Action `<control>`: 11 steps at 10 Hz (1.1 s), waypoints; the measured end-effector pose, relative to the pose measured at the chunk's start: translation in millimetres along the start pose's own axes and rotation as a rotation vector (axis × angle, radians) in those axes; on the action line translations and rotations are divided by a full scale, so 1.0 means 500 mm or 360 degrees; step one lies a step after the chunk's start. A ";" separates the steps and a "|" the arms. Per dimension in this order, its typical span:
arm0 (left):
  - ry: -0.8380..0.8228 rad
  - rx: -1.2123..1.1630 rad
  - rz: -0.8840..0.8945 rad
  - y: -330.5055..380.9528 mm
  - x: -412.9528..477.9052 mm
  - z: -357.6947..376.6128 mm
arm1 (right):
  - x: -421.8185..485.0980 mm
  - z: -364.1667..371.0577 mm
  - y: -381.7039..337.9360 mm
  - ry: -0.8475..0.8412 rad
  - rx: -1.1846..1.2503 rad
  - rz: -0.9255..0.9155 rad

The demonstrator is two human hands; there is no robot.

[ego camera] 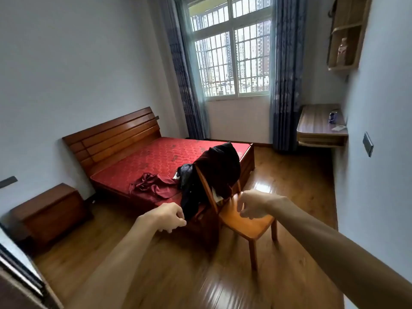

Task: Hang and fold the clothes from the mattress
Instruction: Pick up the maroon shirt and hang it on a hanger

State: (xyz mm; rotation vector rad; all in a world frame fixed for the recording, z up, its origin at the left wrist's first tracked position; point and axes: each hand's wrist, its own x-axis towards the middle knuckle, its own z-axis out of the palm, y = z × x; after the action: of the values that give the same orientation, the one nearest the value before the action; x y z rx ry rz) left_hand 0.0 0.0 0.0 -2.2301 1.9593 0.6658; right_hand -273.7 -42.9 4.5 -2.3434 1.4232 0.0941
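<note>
A red quilted mattress (156, 157) lies on a wooden bed frame. A crumpled dark red garment (153, 186) sits near its front edge. Beside it a black garment (189, 190) hangs over the mattress edge. A dark maroon and black garment (220, 168) is draped over the back of a wooden chair (245, 221) that stands against the bed. My left hand (167, 216) hovers in front of the bed, fingers loosely curled, holding nothing. My right hand (252, 204) hangs over the chair seat, fingers loosely curled and empty.
A wooden nightstand (49, 210) stands left of the bed. A wall-mounted desk (321, 126) with a can and a remote is at the right, with wooden shelves (345, 39) above it. Curtains flank a barred window (231, 59). The floor is glossy wood.
</note>
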 end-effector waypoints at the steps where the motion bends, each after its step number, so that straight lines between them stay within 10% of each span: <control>1: -0.0033 -0.0003 -0.0047 -0.012 0.009 0.003 | 0.031 0.009 0.002 -0.0030 -0.0037 0.0025; 7: -0.0271 -0.0046 -0.0219 -0.283 0.146 -0.084 | 0.383 0.046 -0.206 -0.0209 -0.0339 0.0038; 10: -0.0317 -0.0158 -0.0179 -0.478 0.248 -0.128 | 0.533 0.035 -0.380 -0.0562 -0.1427 -0.0376; 11: -0.0382 -0.0156 -0.0205 -0.538 0.283 -0.133 | 0.635 0.065 -0.384 -0.0449 -0.0833 -0.0113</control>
State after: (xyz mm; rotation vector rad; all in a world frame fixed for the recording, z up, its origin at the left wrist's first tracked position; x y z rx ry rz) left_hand 287.2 -108.4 -50.7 -2.1877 1.6893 0.9793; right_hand 49.7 -219.3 -50.0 -2.6399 1.2844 0.8329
